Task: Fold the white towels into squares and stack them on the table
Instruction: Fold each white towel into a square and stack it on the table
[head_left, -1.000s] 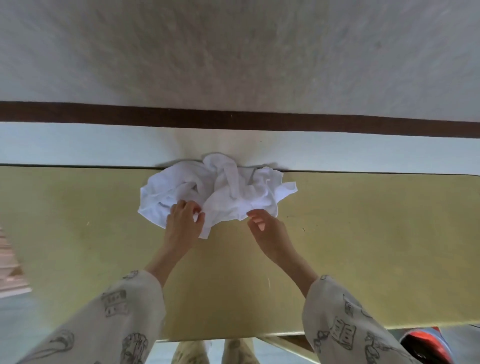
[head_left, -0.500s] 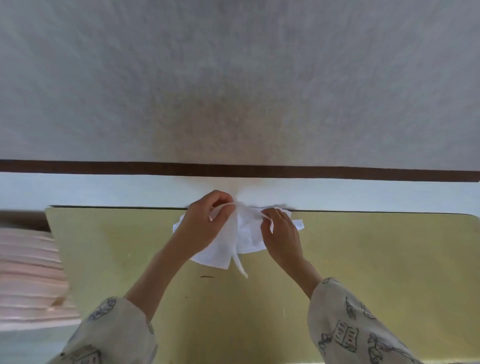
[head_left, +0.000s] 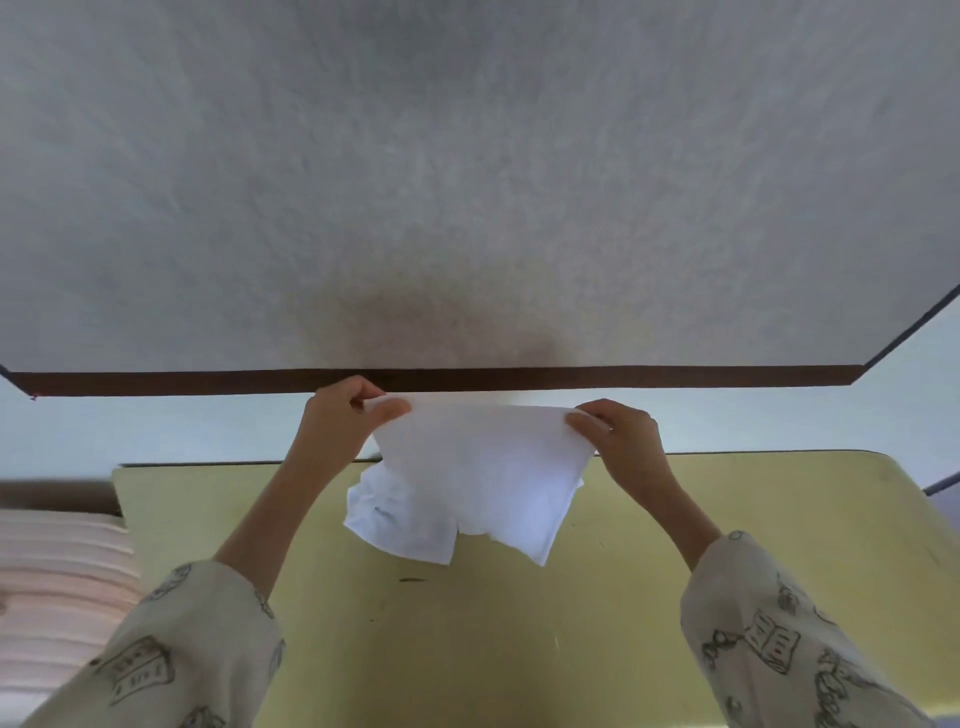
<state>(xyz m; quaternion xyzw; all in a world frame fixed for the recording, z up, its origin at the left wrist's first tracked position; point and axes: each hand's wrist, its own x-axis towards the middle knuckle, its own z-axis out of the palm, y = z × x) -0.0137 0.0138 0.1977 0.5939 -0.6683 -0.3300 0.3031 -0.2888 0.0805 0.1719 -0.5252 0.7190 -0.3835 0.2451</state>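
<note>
A white towel (head_left: 488, 467) hangs spread out above the far side of the yellow-green table (head_left: 727, 571). My left hand (head_left: 343, 415) pinches its upper left corner and my right hand (head_left: 623, 441) pinches its upper right corner, both raised off the table. The towel's lower edge dangles just over the tabletop. Under and behind it, at the left, more white towel (head_left: 389, 519) lies crumpled on the table; the held towel hides most of it.
The table's far edge runs close to a pale wall with a dark brown band (head_left: 156, 383). A pink ribbed surface (head_left: 57, 571) sits past the table's left edge.
Both hands took one towel by its top corners, lifted it off the heap and pulled apart, spreading it flat in the air. The camera tilted up.
</note>
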